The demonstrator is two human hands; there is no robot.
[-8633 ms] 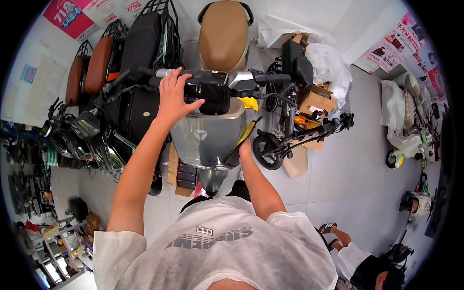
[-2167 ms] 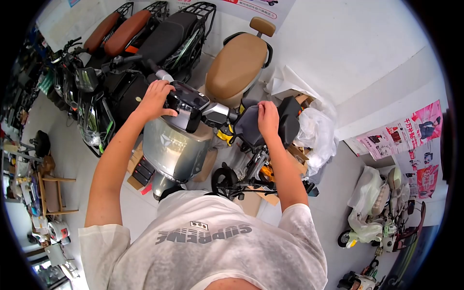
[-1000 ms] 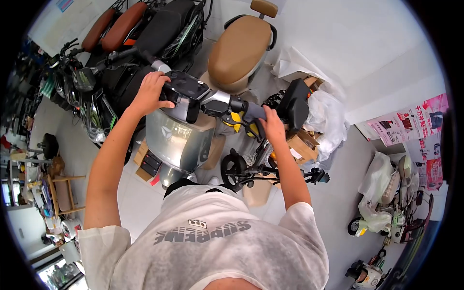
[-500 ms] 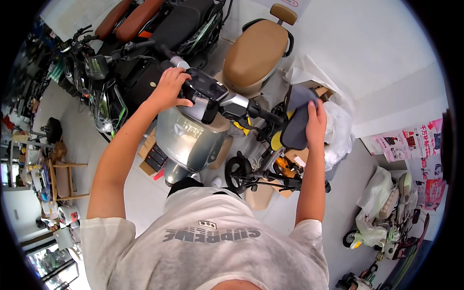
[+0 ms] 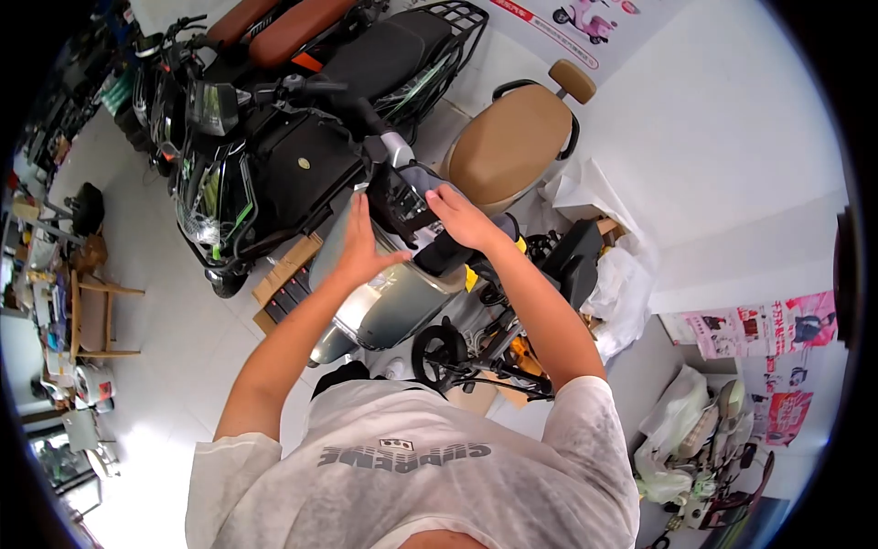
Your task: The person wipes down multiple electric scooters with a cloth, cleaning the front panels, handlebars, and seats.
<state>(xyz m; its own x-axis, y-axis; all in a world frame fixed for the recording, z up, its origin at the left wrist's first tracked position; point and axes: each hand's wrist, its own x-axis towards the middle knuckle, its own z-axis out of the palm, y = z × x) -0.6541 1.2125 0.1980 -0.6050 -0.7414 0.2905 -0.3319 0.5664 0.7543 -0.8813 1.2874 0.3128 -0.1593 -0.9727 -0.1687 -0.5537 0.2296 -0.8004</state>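
Note:
A silver-grey scooter (image 5: 402,306) stands in front of me, its black, glossy instrument panel (image 5: 398,201) between my hands. My left hand (image 5: 364,252) lies along the panel's near left side, fingers stretched out and thumb spread towards the right. At the panel's right edge, my right hand (image 5: 465,220) grips dark grey padded cover (image 5: 430,176) material, which lies behind the panel and over the handlebar. Some of the right fingers are hidden. A silver handlebar section (image 5: 396,148) shows beyond the panel. The scooter's tan seat (image 5: 512,137) is farther back.
A black electric motorbike (image 5: 302,165) stands close on the left. Below my right forearm is a small black-wheeled bike (image 5: 441,348). Cardboard boxes (image 5: 291,274) and white plastic wrapping (image 5: 617,293) lie around the scooter. A wooden-framed chair (image 5: 96,311) stands far left.
My right hand has moved left to the instrument panel, bringing the dark grey cover onto the handlebar area. My left hand has moved down the panel's near side. The view has shifted.

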